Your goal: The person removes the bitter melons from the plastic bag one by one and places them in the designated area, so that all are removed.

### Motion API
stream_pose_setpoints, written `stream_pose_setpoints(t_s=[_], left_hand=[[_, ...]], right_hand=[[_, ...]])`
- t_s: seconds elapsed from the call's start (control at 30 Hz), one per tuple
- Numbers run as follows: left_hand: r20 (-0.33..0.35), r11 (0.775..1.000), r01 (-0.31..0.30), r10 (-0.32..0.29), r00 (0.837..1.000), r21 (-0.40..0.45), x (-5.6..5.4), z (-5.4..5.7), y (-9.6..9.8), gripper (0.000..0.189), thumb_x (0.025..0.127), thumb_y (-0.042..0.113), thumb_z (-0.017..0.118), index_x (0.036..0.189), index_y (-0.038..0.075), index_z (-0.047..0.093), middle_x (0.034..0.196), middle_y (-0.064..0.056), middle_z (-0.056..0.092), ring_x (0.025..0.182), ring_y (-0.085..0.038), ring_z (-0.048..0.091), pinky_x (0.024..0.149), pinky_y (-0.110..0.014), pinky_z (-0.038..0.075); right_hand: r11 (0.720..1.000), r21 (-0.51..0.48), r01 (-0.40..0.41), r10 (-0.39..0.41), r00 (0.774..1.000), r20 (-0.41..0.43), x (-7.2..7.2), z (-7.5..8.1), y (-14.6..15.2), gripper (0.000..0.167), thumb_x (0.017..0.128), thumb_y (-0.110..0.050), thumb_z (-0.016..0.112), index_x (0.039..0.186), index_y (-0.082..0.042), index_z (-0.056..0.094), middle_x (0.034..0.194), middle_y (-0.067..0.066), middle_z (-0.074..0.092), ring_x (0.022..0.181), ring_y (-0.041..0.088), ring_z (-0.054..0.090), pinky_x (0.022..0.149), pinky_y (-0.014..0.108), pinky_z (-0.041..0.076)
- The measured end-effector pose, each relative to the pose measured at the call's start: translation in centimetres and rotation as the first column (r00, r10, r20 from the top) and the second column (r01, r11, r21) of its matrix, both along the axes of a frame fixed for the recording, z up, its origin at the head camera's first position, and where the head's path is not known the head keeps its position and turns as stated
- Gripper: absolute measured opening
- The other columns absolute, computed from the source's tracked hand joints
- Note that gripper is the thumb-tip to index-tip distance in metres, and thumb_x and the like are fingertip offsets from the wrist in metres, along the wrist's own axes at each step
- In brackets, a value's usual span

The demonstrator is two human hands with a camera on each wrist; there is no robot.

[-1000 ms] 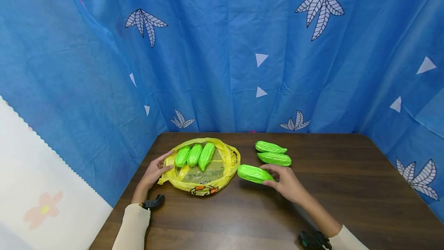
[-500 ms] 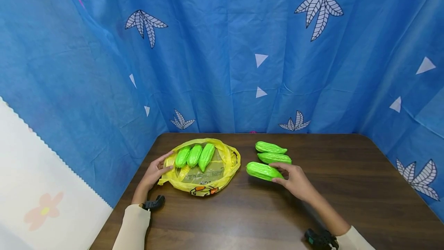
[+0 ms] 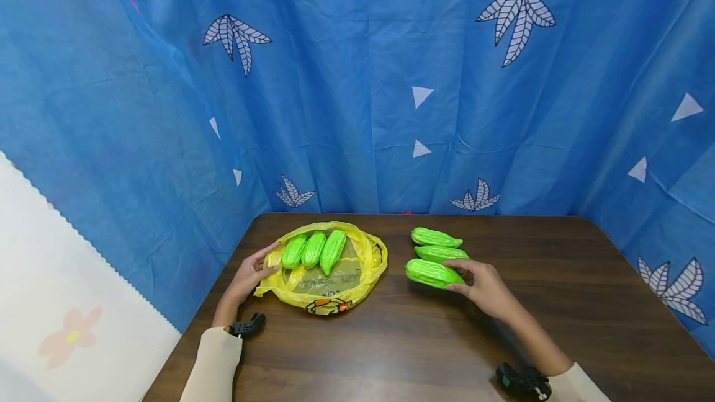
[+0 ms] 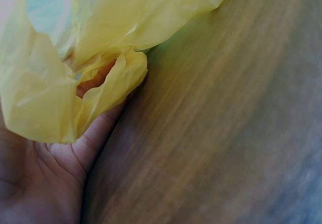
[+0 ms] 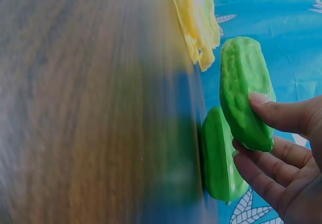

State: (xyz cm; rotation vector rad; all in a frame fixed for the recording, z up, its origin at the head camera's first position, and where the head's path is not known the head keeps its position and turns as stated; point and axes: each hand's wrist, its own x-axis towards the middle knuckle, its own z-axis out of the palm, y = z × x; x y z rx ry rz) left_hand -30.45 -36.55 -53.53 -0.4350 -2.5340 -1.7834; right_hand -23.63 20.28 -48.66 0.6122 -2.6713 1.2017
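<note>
Between thumb and fingertips, my right hand holds a bright green, ridged bitter gourd by its right end. The right wrist view shows the thumb on this bitter gourd and the fingers beneath it. Two more bitter gourds lie behind it on the table, a far one and a nearer one that it partly overlaps. At the left, a yellow plastic bag lies spread open, with three bitter gourds side by side inside. My left hand rests at its left rim, fingers extended; yellow plastic covers part of it.
Everything lies on a dark brown wooden table. A blue patterned curtain hangs behind and around it. White cloth shows at the left. Each wrist carries a black camera, one on the left and one on the right.
My right hand has carried the held bitter gourd rightward, away from the bag and toward the two on the table. My left hand and the bag have stayed put.
</note>
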Motion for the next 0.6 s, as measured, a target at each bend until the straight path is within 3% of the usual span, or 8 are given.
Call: stream_pose_setpoints(t_s=[0.27, 0.6], left_hand=[[-0.011, 1.000, 0.011, -0.011, 1.000, 0.002, 0.0, 0.1, 0.1, 0.064, 0.098, 0.013, 0.068, 0.156, 0.006, 0.041, 0.161, -0.021, 0.032, 0.120, 0.003, 0.054, 0.088, -0.021, 0.052], [0.004, 1.000, 0.015, -0.015, 1.000, 0.017, 0.0, 0.2, 0.0, 0.064, 0.098, 0.012, 0.069, 0.156, 0.009, 0.042, 0.162, -0.017, 0.033, 0.119, 0.004, 0.054, 0.087, -0.020, 0.052]], right_hand=[[1.000, 0.017, 0.001, -0.001, 1.000, 0.001, -0.4, -0.1, 0.9, 0.042, 0.084, -0.006, 0.081, 0.125, -0.009, 0.072, 0.125, 0.014, 0.069, 0.104, 0.032, 0.068, 0.080, 0.046, 0.057], [0.999, 0.031, -0.016, 0.015, 1.000, 0.019, -0.7, -0.4, 1.5, 0.043, 0.087, -0.007, 0.080, 0.128, -0.006, 0.070, 0.127, 0.017, 0.068, 0.106, 0.034, 0.067, 0.081, 0.045, 0.057]])
